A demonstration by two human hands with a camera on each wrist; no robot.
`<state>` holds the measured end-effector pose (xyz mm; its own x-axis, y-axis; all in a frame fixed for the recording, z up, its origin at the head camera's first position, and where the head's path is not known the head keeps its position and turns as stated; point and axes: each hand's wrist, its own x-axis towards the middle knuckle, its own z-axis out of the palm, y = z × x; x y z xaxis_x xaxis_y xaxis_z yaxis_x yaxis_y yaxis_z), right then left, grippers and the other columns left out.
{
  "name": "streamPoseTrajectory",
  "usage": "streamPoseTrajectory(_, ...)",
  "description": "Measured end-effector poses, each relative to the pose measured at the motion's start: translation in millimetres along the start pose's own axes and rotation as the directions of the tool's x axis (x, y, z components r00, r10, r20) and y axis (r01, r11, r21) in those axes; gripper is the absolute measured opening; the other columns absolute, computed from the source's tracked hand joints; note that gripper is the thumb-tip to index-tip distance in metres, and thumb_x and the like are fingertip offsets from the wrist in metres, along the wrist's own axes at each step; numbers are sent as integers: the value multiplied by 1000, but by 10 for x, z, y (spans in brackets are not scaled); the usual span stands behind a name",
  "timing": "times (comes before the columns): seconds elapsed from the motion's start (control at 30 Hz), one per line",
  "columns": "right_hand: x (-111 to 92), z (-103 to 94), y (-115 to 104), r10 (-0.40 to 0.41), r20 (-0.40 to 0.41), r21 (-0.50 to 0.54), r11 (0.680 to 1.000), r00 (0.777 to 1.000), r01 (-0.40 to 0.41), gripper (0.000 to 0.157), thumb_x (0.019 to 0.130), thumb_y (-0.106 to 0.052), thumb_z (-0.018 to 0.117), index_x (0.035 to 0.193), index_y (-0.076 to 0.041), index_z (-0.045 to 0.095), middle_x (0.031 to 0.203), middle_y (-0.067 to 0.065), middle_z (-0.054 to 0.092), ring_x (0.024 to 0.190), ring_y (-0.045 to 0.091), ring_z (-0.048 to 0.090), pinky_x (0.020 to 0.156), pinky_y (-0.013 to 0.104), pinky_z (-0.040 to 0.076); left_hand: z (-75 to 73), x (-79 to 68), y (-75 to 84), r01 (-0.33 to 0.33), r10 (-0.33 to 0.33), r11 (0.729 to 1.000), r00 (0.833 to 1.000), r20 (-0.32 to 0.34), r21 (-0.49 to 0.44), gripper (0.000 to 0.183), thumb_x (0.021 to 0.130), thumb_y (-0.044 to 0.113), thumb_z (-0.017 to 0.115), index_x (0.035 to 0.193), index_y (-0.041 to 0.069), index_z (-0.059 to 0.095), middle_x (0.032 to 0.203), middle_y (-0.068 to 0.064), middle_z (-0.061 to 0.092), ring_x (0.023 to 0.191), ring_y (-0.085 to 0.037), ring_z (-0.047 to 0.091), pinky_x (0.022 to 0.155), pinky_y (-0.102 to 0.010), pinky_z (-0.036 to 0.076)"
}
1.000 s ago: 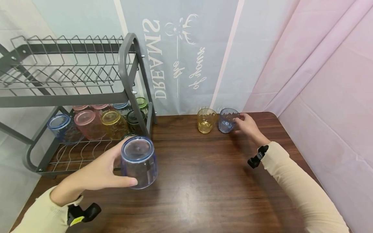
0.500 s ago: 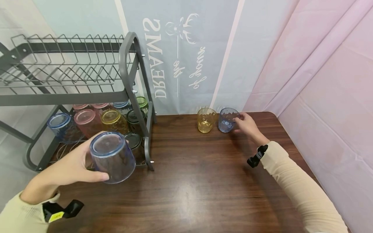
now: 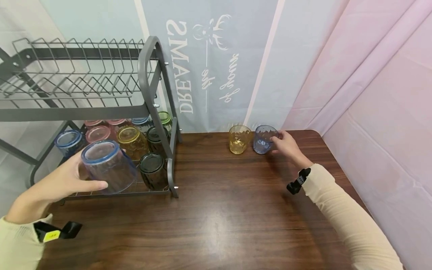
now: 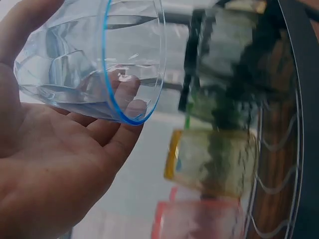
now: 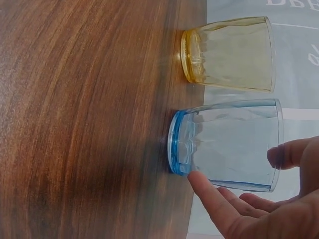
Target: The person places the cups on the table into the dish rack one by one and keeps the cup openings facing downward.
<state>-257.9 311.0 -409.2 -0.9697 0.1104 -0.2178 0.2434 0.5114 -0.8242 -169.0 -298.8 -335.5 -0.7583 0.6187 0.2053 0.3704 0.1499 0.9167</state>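
My left hand (image 3: 69, 178) grips an upside-down, slightly tilted blue drinking glass (image 3: 113, 168), its blue base facing up. It is in front of the rack's lower shelf; in the left wrist view the glass (image 4: 65, 64) lies across the palm with fingers behind it. At the table's back, my right hand (image 3: 288, 146) holds the side of an upright blue glass (image 3: 262, 142). The right wrist view has the thumb near that glass's rim and a fingertip by its base. Just left of it stands an upright yellow glass (image 3: 238, 141), a small gap between them.
A grey two-tier dish rack (image 3: 145, 110) stands at the left. Its lower shelf bears several upside-down glasses, among them a yellow one (image 3: 133, 144), a dark one (image 3: 153, 172) and a pink one (image 3: 98, 134). A printed curtain hangs behind the wooden table (image 3: 216, 210).
My left hand has carried its blue glass leftward and slightly up, towards the rack's lower shelf, uncovering the dark glass at the front. My right hand and its glass have stayed in place.
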Motion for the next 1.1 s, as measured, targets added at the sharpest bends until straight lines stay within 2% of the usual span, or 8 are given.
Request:
streamPoseTrajectory(0.13, 4, -10, -6, 0, 11, -2, 1000, 1000, 0, 64, 107, -21, 43, 157, 9, 16, 154, 33, 31, 136, 45, 44, 94, 50, 55, -110, -45, -95, 88, -85, 993, 995, -46, 75, 91, 80, -27, 65, 154, 16, 34, 134, 5, 57, 107, -6, 63, 71, -24, 57)
streamPoseTrajectory(0.23, 6, -14, -9, 1, 13, 1, 1000, 1000, -1, 64, 107, -21, 43, 157, 9, 16, 154, 33, 32, 135, 45, 45, 94, 51, 55, -150, -60, -161, 153, -140, 975, 986, -87, 159, 92, 82, -22, 69, 155, 18, 30, 134, 9, 54, 112, -1, 60, 77, -20, 56)
streamPoseTrajectory(0.4, 5, -12, -11, 3, 12, 2, 1000, 1000, -3, 63, 106, -20, 43, 157, 9, 17, 154, 33, 31, 132, 45, 48, 95, 51, 54, -156, -35, -217, 261, -227, 931, 962, -154, 256, 91, 82, -11, 78, 155, 6, 25, 128, 13, 53, 108, 6, 59, 77, -19, 55)
streamPoseTrajectory(0.5, -2, -14, -14, 7, 12, -1, 1000, 1000, -7, 64, 106, -20, 43, 156, 9, 17, 154, 33, 32, 129, 45, 51, 96, 50, 54, -146, 6, -229, 320, -260, 884, 942, -211, 340, 96, 81, 0, 84, 156, 0, 24, 131, -3, 56, 103, 11, 55, 74, -18, 53)
streamPoseTrajectory(0.63, -6, -17, -11, 6, 13, -2, 1000, 1000, -6, 64, 107, -20, 43, 156, 10, 16, 152, 34, 33, 128, 44, 52, 98, 48, 53, -108, 65, -246, 359, -251, 804, 928, -276, 473, 102, 76, 16, 92, 153, -4, 29, 130, -30, 55, 110, -13, 59, 84, -41, 52)
streamPoseTrajectory(0.77, 5, -13, -1, -2, 10, -1, 1000, 1000, 2, 63, 107, -21, 43, 156, 10, 17, 151, 35, 34, 128, 44, 52, 97, 47, 53, -61, 100, -270, 353, -231, 774, 930, -285, 526, 103, 72, 22, 95, 149, -8, 33, 128, -33, 56, 115, -49, 55, 86, -65, 44)
streamPoseTrajectory(0.9, 26, -4, 13, 0, -6, 12, 1000, 1000, 0, 63, 105, -20, 44, 155, 10, 19, 149, 34, 36, 127, 43, 53, 96, 46, 55, -27, 109, -292, 373, -254, 756, 925, -283, 538, 106, 72, 26, 95, 149, -9, 32, 129, -35, 56, 117, -53, 54, 87, -66, 44)
streamPoseTrajectory(1.1, 19, 0, -3, -8, 1, 9, 1000, 1000, 8, 63, 106, -18, 42, 155, 11, 16, 150, 35, 34, 127, 44, 53, 97, 47, 54, 22, 121, -331, 397, -298, 759, 917, -267, 516, 109, 74, 27, 94, 152, -10, 28, 132, -38, 53, 119, -57, 52, 89, -71, 44)
